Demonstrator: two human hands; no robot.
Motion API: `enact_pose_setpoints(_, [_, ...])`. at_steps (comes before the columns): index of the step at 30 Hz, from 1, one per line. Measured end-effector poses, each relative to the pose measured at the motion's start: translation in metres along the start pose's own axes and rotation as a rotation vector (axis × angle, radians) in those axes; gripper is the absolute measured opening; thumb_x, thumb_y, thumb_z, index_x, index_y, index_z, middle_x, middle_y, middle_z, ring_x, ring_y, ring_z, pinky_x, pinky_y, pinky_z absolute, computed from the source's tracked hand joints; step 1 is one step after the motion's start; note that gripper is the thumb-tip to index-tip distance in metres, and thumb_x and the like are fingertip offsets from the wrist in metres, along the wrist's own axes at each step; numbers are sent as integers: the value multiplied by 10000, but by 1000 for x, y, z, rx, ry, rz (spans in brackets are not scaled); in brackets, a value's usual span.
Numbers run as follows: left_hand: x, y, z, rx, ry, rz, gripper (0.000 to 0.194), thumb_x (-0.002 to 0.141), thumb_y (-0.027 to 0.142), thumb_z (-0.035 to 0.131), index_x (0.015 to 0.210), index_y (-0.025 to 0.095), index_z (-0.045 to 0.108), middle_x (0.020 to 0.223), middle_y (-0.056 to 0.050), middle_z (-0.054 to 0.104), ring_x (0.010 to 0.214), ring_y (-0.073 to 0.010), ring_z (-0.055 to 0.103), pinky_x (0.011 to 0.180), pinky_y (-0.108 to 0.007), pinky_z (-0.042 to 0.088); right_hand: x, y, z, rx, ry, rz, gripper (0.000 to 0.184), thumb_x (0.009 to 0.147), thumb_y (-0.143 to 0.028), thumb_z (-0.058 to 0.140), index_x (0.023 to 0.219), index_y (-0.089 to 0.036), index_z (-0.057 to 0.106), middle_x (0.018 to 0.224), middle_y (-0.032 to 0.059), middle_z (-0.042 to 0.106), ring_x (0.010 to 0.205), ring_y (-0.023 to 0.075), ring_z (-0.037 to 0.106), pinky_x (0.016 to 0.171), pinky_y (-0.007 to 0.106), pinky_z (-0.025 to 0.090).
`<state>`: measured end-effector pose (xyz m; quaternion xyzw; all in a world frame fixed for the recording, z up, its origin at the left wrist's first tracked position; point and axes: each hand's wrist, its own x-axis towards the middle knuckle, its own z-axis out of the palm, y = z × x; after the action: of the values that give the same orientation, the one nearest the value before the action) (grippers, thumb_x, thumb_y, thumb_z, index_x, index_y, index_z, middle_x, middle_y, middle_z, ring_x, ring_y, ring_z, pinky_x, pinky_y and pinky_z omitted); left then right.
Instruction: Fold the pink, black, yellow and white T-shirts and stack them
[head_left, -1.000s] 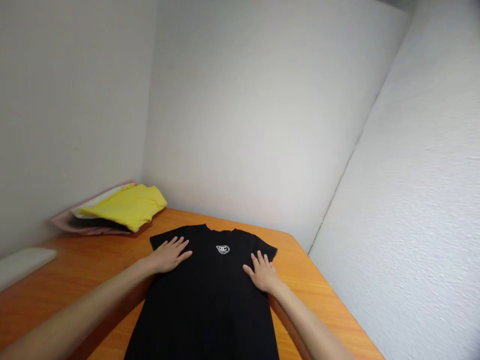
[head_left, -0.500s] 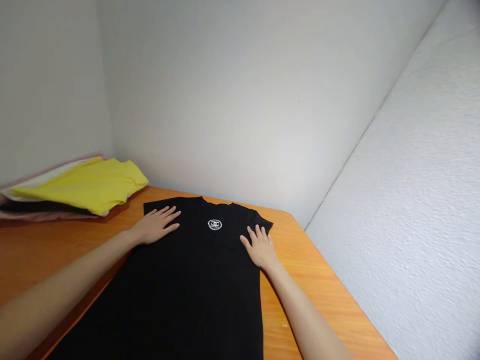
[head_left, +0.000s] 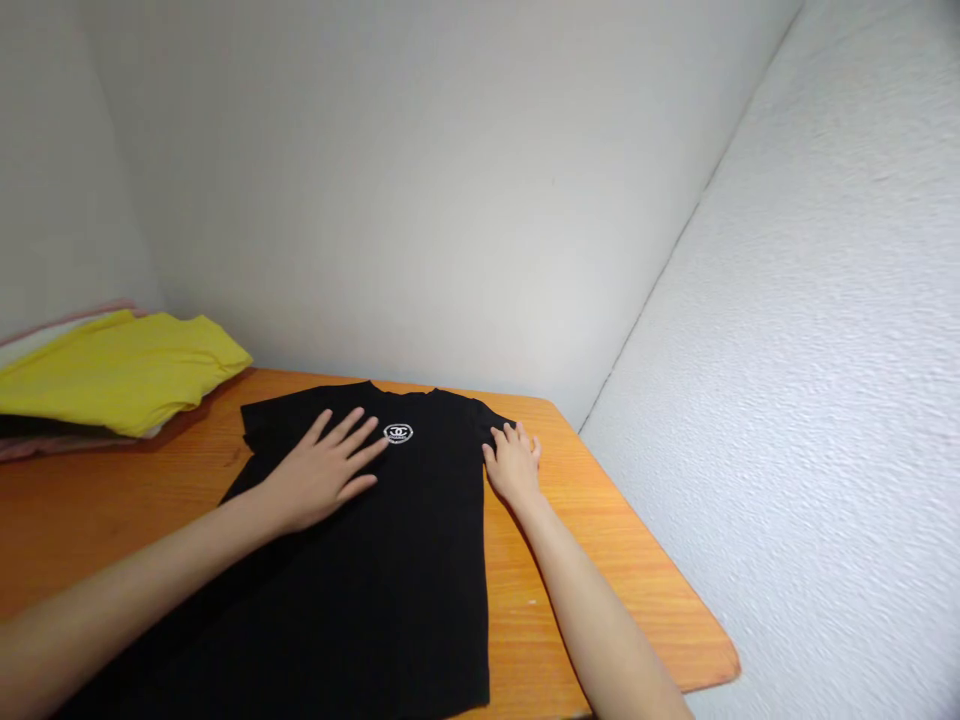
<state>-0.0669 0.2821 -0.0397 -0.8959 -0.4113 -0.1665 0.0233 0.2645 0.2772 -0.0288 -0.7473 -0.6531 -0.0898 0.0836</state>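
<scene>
A black T-shirt [head_left: 405,560] lies spread on the wooden table [head_left: 600,570], its neckline toward the back wall and a round white logo [head_left: 398,433] on the chest. My left hand [head_left: 319,475] rests over the chest just left of the logo, fingers spread and holding nothing. At the right sleeve, my right hand [head_left: 514,462] touches the cloth near the cuff, fingers apart and slightly bent. The left sleeve [head_left: 274,415] lies outstretched. My left forearm covers part of the shirt's left side.
A pile of clothes with a yellow garment [head_left: 127,370] on top sits at the table's left. A wall [head_left: 420,220] stands behind the table, and a textured white wall [head_left: 787,350] runs along the right.
My left hand has moved inward from the left sleeve area to beside the logo. My right hand has shifted outward onto the right sleeve. The view has turned a little to the right.
</scene>
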Motion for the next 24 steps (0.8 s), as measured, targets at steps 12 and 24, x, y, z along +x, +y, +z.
enact_pose_setpoints(12, [-21,94,-25,-123,-236,164,543,969,568,350,1463,354,415,1569,-51,340,1454,-325,279,1183,-576,132,2,26,-5,79,-189,41,504,990,-529,322,1409,-306,495,1540,69,372,1454,332,187,1121,632,55])
enact_pose_setpoints(24, [-43,201,-53,-514,-214,-4,273,983,412,414,867,218,567,882,-27,626,782,-169,583,690,-266,426,2,40,-10,177,48,119,428,1000,-453,366,1254,-185,584,1268,163,600,1236,307,460,1067,554,190])
